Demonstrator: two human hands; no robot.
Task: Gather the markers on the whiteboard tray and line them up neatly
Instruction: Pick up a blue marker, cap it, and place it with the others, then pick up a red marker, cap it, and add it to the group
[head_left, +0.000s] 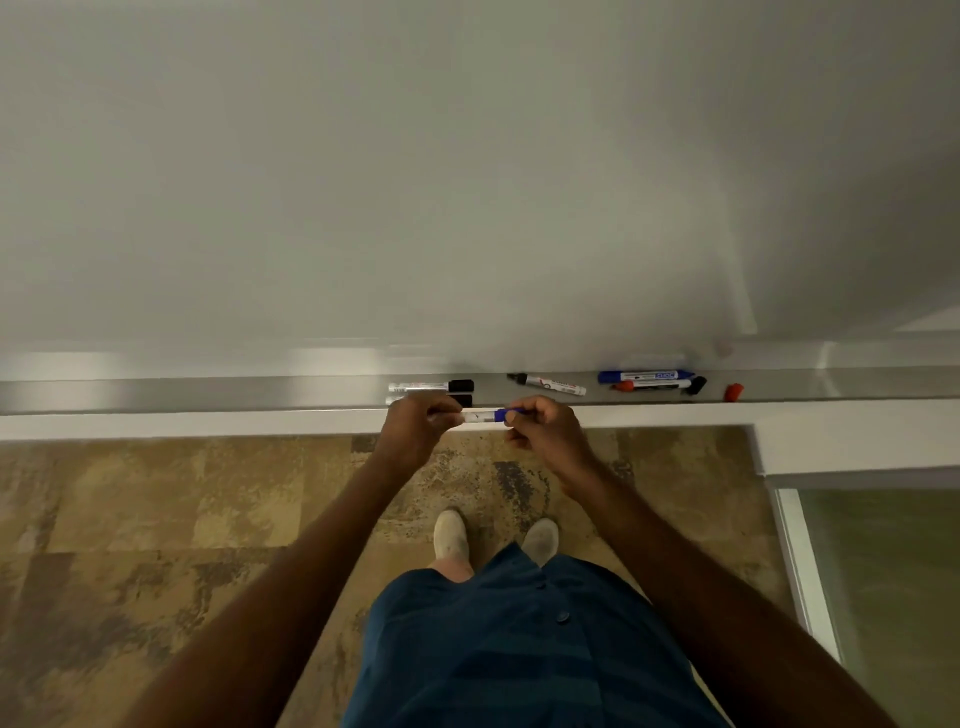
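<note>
Both grips on blue-capped marker (488, 415), label unreadable

Left hand (418, 423) and right hand (540, 428) outstretched, fingers (511, 422) pinched.

The left hand (415, 423) hides one end of the blue-capped marker (488, 415); marker labels too blurred to read.

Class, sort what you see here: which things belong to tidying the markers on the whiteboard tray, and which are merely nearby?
Belongs to the job:
- blue-capped marker held by left hand and right hand
- two black-capped markers
- uncapped marker
- blue marker
- red-ended marker
- loose red cap
- tray

Merely nearby:
- carpet
- glass panel
</note>
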